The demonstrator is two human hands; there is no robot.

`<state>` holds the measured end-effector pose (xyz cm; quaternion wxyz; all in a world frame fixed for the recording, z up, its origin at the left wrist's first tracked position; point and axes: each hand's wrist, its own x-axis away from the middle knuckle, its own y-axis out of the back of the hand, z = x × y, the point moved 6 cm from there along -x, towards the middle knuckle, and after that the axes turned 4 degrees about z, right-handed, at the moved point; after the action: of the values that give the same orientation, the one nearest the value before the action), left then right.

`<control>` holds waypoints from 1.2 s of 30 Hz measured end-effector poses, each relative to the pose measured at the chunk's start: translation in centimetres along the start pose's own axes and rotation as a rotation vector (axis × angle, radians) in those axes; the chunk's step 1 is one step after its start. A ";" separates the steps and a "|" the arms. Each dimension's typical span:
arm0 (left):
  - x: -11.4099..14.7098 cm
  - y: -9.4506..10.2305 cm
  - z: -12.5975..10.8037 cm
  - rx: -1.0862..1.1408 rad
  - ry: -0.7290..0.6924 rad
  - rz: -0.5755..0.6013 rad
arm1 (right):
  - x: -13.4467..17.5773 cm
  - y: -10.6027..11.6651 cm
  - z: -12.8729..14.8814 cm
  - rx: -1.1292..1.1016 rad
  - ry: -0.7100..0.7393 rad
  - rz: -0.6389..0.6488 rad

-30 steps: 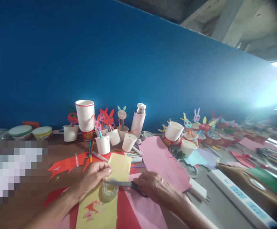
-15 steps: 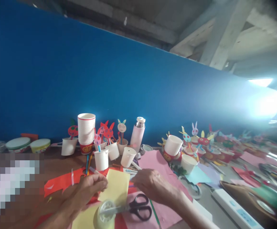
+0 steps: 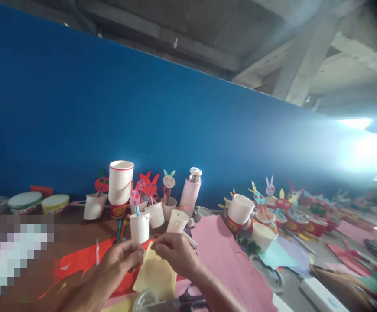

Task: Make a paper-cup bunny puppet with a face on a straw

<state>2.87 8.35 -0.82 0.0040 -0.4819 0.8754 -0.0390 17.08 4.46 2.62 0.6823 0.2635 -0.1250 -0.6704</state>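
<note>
Over the worktable, my left hand (image 3: 125,258) is closed, thumb against the bent forefinger. My right hand (image 3: 175,253) faces it in a pinch, a small gap between the two. What either hand's fingertips hold, if anything, is too small to make out. Beneath and between them lies a yellow paper sheet (image 3: 156,277), its top corner close to my right fingertips. Red paper (image 3: 87,255) spreads under and left of the hands. Nearer me, a roll of clear tape (image 3: 145,299) lies beside black-handled scissors (image 3: 191,298), partly covered by my right forearm.
Behind the hands stand white paper cups (image 3: 139,227), some with paper rabbit heads, a tall cup stack (image 3: 121,182) and a pink flask (image 3: 190,190). Pink paper (image 3: 224,255) covers the middle right. A white power strip (image 3: 323,294) lies at the right, below more decorated cups (image 3: 282,212).
My right hand has moved left and up, closer to my left hand and over the yellow sheet's top edge. The camera view has shifted slightly, putting the scissors and tape lower in the picture.
</note>
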 end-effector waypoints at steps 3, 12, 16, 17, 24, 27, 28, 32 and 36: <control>0.2 -0.2 -0.2 0.017 -0.012 -0.008 | -0.1 -0.5 -0.5 -0.074 -0.008 0.040; 0.5 -0.4 -0.3 0.042 -0.025 -0.019 | -0.1 -0.7 0.0 -0.149 -0.056 0.058; 0.6 -0.3 -0.3 0.017 -0.017 -0.024 | 0.1 -1.0 0.0 -0.142 -0.056 0.059; 0.7 -0.3 -0.3 -0.003 -0.015 -0.024 | 0.1 -1.1 -0.1 -0.146 -0.056 0.062; 1.2 -0.6 -0.7 -0.080 0.032 -0.021 | 0.1 -1.8 -0.6 -0.133 -0.051 0.072; 1.3 -0.7 -0.9 -0.101 0.037 -0.020 | 0.1 -1.8 -0.7 -0.119 -0.050 0.059; 1.3 -0.7 -0.9 -0.104 0.036 -0.022 | 0.1 -1.8 -0.7 -0.117 -0.050 0.058; 1.1 -0.8 -0.7 -0.050 0.024 -0.008 | 0.1 -1.8 -0.6 -0.126 -0.051 0.081; 0.8 -1.0 -0.3 0.017 -0.036 0.056 | 0.1 -1.7 -0.7 -0.149 -0.055 0.095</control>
<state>3.25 7.22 -0.46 0.0249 -0.4576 0.8880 -0.0377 15.96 4.55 1.15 0.7275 0.1871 -0.1058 -0.6516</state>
